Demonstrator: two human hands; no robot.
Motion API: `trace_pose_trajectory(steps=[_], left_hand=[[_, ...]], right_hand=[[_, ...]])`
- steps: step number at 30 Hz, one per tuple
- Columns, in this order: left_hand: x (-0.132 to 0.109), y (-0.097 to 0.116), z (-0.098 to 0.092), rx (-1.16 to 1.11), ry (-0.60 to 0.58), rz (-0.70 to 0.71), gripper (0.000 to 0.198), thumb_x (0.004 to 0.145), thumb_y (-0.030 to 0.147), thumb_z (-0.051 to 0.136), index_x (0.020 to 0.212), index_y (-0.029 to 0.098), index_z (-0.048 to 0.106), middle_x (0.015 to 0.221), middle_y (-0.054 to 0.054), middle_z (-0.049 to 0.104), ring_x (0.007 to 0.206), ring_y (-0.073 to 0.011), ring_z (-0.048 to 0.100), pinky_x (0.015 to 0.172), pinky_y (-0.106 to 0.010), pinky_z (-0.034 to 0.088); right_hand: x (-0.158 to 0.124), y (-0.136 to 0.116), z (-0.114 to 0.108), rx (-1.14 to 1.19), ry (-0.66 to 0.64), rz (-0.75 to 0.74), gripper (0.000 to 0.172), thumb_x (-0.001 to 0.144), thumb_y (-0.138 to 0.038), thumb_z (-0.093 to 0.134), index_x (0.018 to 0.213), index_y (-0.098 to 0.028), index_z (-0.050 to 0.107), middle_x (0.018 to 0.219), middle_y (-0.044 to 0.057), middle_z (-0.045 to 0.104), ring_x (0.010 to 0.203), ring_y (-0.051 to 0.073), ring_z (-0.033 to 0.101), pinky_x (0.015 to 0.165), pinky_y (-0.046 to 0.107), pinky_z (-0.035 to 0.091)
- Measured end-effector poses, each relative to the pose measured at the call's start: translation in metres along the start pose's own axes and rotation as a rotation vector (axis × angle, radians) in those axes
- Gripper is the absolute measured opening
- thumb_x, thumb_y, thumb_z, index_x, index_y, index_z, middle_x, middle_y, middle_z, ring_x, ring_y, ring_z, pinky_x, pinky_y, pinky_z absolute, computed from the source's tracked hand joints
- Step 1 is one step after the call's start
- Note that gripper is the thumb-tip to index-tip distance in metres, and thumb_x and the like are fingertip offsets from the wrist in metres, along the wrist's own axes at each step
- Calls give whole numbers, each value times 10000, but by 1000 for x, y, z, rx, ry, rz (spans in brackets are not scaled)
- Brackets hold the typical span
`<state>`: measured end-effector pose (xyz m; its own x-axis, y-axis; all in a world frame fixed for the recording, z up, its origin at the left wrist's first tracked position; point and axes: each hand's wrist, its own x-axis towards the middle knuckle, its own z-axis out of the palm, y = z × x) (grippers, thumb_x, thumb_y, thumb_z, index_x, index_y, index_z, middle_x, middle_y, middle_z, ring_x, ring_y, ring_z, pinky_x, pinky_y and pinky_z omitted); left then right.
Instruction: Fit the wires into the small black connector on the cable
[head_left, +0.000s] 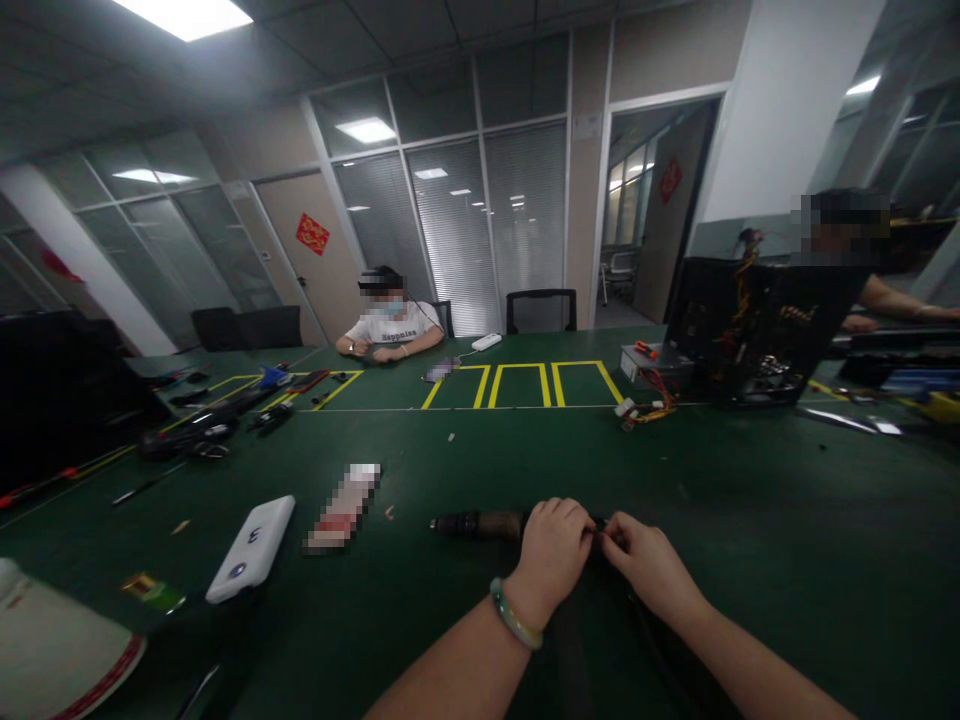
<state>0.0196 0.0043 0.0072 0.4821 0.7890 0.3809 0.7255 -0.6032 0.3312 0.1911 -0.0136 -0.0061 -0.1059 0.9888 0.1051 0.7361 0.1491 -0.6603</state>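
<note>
A dark, long cylindrical tool [487, 525] with a small metal tip and a ribbed black collar lies on its side on the green table, its tip pointing left. My left hand [556, 545] is wrapped over its body, palm down, with a bracelet [515, 614] on the wrist. At the tool's right end, the fingers of my right hand [646, 558] are pinched together close to my left fingertips. What sits between the right fingers is hidden. A dark cord or strap [652, 625] seems to run toward me below my hands.
A white power bank [253, 548], a blurred-out phone-like object [343, 510] and a white container [56, 650] stand to the left. An open computer case [739, 335] and a power supply [652, 368] are at the back right. One person [390, 322] sits opposite, another [892, 295] at right.
</note>
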Motion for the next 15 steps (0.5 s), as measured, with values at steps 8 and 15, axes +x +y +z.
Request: trace_pose_trajectory(steps=[8,15], left_hand=[[0,1,-2,14,-13,-14,121,879,180,606,994,210,588,981,-6,623,927,-188,555,848,-346,417],[1,0,2,62,-21,5,54,878,175,599,922,204,589,959,-8,614,922,-191,549,823,-348,424]], right_hand=[[0,-1,-3,33,-37,42,203,893,-357,493,786,-231,610,714,-6,683,673,179,630,610,261,396],[2,1,-3,43,-44,44,214,887,-361,496,769,-228,614,701,-4,680,659,177,626,593,261,396]])
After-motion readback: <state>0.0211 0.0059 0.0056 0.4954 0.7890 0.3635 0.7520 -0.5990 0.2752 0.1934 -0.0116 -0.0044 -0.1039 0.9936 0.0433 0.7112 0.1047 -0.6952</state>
